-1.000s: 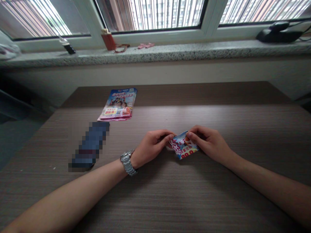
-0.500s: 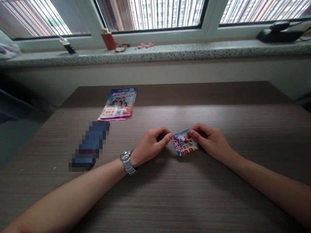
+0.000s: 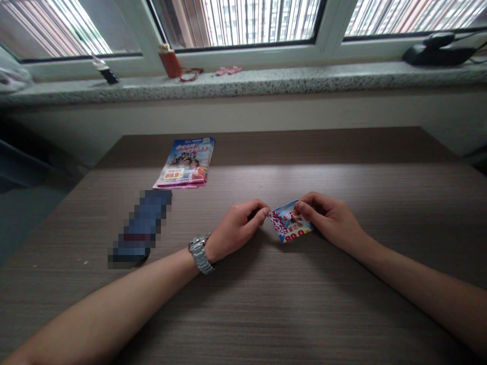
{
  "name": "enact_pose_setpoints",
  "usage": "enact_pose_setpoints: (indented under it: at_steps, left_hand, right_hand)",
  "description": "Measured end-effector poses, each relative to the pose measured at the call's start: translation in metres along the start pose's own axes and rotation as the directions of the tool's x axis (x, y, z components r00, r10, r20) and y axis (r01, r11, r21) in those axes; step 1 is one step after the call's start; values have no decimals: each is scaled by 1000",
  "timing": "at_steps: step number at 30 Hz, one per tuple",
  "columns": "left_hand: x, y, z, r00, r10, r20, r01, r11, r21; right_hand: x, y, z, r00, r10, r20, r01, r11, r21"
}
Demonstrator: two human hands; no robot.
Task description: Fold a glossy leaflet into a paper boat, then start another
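Note:
A small folded flyer [image 3: 287, 222], printed in blue, white and red, is between my two hands just above the wooden table [image 3: 243, 309]. My left hand [image 3: 243, 223], below a metal wristwatch [image 3: 201, 253], pinches its left corner between thumb and forefinger. At the flyer's upper right, my right hand [image 3: 329, 218] grips the edge with its thumb on top and the fingers behind. The flyer's back side is hidden. Farther back to the left lies a stack of flyers [image 3: 186, 162] with similar print.
A blurred-out dark phone-like object [image 3: 140, 228] lies left of my left forearm. On the stone windowsill [image 3: 289, 83] are a red-brown case [image 3: 170, 63] with a strap, pink bits [image 3: 228, 71], a small black-capped item [image 3: 108, 75] and a black device [image 3: 437, 53] with cables.
My right hand and the flyer's right side have shifted very slightly right and up. My left hand stays almost in place, still pinching the corner.

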State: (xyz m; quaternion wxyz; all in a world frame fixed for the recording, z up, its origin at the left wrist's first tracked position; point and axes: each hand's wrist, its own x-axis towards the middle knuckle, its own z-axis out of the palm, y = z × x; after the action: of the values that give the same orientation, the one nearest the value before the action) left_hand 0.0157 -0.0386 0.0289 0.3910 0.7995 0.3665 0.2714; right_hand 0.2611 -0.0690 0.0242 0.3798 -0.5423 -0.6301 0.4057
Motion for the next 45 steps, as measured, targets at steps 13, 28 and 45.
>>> enact_pose_setpoints:
  at_steps: [13, 28, 45]
  left_hand:
    - [0, 0, 3, 1000, 8, 22, -4, 990, -143]
    - [1, 2, 4, 998, -38, 43, 47, 974, -224]
    - [1, 0, 5, 996, -89, -28, 78, 959, -271]
  right_hand:
    - [-3, 1, 4, 995, -39, 89, 38, 999, 12]
    - [-5, -6, 9, 988, -38, 152, 35, 999, 18]
    - [-4, -1, 9, 981, 29, 192, -43, 997, 70]
